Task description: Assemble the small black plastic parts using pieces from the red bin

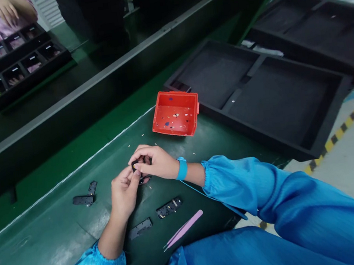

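Note:
Between the fingertips of both hands is a small black plastic part [133, 166] with a yellowish spot; the fingers cover most of it. My left hand [122, 191] pinches it from the near left side. From the right, my right hand [158, 163] closes on the same part, a blue strap around its wrist. Below the hands lie a black module with gold contacts [169, 207] and a plain black plastic piece [140, 228]. Pink tweezers [185, 229] rest nearest my body. More black parts [84, 199] lie left of my left hand.
Beyond my right hand stands a red bin [177, 110] with small scraps in it. Large black divided trays [276, 93] fill the right side. Across a raised rail [105, 62], a person in pink has both hands by a black compartment tray [26, 74].

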`<state>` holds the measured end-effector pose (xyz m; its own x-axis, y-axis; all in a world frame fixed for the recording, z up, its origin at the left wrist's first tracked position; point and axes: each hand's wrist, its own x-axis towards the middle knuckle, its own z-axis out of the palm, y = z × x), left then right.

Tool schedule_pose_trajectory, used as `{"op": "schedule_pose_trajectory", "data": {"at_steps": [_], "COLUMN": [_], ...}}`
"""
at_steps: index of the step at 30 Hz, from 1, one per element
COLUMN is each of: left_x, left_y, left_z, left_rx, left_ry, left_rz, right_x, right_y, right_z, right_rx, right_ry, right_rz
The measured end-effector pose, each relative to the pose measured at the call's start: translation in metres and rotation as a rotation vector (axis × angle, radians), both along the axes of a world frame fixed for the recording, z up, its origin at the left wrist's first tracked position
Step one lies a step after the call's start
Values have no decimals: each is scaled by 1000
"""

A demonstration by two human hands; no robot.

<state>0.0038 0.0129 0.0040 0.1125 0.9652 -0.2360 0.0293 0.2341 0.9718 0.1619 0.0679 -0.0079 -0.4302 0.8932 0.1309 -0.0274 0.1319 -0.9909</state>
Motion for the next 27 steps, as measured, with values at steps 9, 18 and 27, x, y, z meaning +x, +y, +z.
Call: {"op": "schedule_pose_trajectory", "data": {"at_steps": [9, 18, 27], "left_x": [-2, 0, -5], "left_y": [-1, -5, 3], "left_z": [-3, 5, -3], "left_rx": [-11, 175, 53], "left_ry": [-15, 338, -90], "left_rz": [-2, -29, 314], "right_x": [1, -1, 7], "right_y": [1, 1, -17], "right_z": [3, 0, 7], "right_rx": [-32, -62, 540], "right_ry": [-9, -10, -322], "right_rz": [-2, 31, -181]}}
